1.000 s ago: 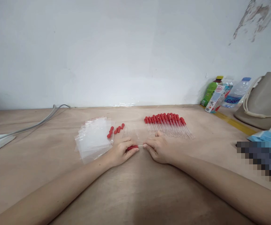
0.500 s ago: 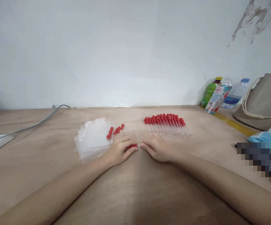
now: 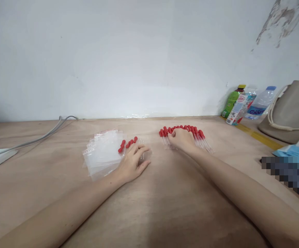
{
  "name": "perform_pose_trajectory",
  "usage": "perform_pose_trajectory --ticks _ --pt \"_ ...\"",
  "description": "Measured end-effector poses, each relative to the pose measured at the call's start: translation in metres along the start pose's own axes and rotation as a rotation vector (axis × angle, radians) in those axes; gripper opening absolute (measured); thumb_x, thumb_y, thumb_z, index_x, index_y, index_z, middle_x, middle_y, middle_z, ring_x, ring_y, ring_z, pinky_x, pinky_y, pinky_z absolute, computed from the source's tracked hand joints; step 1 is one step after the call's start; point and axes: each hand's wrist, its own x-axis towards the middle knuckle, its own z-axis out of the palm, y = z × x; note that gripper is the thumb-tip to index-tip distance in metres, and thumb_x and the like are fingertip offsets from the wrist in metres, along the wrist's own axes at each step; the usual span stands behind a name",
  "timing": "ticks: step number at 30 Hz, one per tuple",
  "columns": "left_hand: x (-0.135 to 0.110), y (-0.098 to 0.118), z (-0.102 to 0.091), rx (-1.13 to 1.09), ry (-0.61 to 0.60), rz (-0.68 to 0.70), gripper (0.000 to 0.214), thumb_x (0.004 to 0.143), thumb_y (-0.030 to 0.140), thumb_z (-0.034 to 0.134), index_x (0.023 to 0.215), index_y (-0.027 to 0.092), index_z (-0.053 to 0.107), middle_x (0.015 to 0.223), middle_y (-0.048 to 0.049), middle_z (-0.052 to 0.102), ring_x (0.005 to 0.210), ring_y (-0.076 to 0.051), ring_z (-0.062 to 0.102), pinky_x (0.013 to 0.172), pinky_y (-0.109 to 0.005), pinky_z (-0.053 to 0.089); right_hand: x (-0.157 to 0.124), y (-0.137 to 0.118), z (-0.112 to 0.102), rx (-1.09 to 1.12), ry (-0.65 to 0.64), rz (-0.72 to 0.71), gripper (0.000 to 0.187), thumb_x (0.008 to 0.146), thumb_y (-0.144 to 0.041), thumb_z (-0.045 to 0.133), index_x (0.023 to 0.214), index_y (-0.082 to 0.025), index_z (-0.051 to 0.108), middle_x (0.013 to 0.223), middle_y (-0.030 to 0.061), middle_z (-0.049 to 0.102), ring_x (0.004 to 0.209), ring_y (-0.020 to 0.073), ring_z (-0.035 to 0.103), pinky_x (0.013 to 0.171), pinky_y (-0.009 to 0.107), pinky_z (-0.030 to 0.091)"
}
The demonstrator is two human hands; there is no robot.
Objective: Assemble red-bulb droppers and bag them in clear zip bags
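Observation:
My right hand (image 3: 182, 138) is over the row of droppers (image 3: 200, 136), which have red rubber bulbs and clear thin tubes. Its thumb and finger pinch one dropper (image 3: 165, 129) near the left end, just below the red bulb; the hand hides the middle of the row. My left hand (image 3: 132, 163) rests open on the table, thumb and fingers apart, with nothing between them. Just beyond its fingers lie several loose red bulbs (image 3: 128, 144) and thin clear tubes (image 3: 141, 141), partly covered by the hand. Clear plastic bags (image 3: 101, 151) are fanned out left of it.
Bottles (image 3: 232, 101) and a carton (image 3: 238, 109) stand at the back right, beside a beige bag (image 3: 291, 110). A blue mask-like item (image 3: 294, 151) lies at the right edge. A grey cable (image 3: 46, 132) crosses the back left of the wooden table (image 3: 149, 213).
My right hand has moved up and away to the dropper row, carrying the dropper both hands held earlier. My left hand has let go of the red bulb and spread its fingers.

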Motion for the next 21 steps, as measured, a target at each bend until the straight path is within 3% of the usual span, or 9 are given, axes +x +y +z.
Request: perform_pose_trajectory --ticks 6,12,17,21 --pt "0.000 0.000 -0.001 -0.013 -0.026 0.003 0.026 0.079 0.023 0.054 0.105 0.020 0.052 0.103 -0.0072 0.050 0.097 -0.021 0.047 0.086 -0.037 0.039 0.014 0.000 0.020 -0.110 -0.007 0.032 0.025 0.077 -0.029 0.046 0.065 -0.015 0.063 0.068 0.0137 0.064 0.068 0.0259 0.059 0.070 0.041 0.031" --pt "0.003 -0.002 0.000 0.064 0.010 -0.055 0.028 0.078 0.033 0.056 0.102 0.019 0.054 0.099 -0.0071 0.054 0.094 -0.023 0.049 0.084 -0.037 0.039 -0.002 -0.017 0.020 -0.113 0.030 -0.132 0.034 0.082 -0.039 0.040 0.072 -0.015 0.062 0.069 0.0118 0.064 0.070 0.0243 0.059 0.077 0.041 0.025" --pt "0.013 -0.019 -0.016 0.248 0.102 -0.258 0.020 0.082 0.034 0.048 0.089 0.018 0.057 0.086 -0.0061 0.057 0.085 -0.022 0.051 0.078 -0.035 0.040 -0.020 -0.050 0.030 -0.068 -0.068 -0.215 0.031 0.080 -0.042 0.043 0.078 -0.016 0.061 0.078 0.0085 0.066 0.076 0.0213 0.058 0.079 0.039 0.025" --pt "0.029 -0.043 -0.031 0.349 0.041 -0.435 0.023 0.077 0.038 0.049 0.084 0.020 0.062 0.086 -0.0068 0.059 0.090 -0.025 0.051 0.079 -0.036 0.039 -0.020 -0.066 0.041 -0.099 -0.098 -0.162 0.031 0.080 -0.037 0.044 0.083 -0.012 0.061 0.082 0.0139 0.065 0.078 0.0234 0.058 0.079 0.040 0.025"
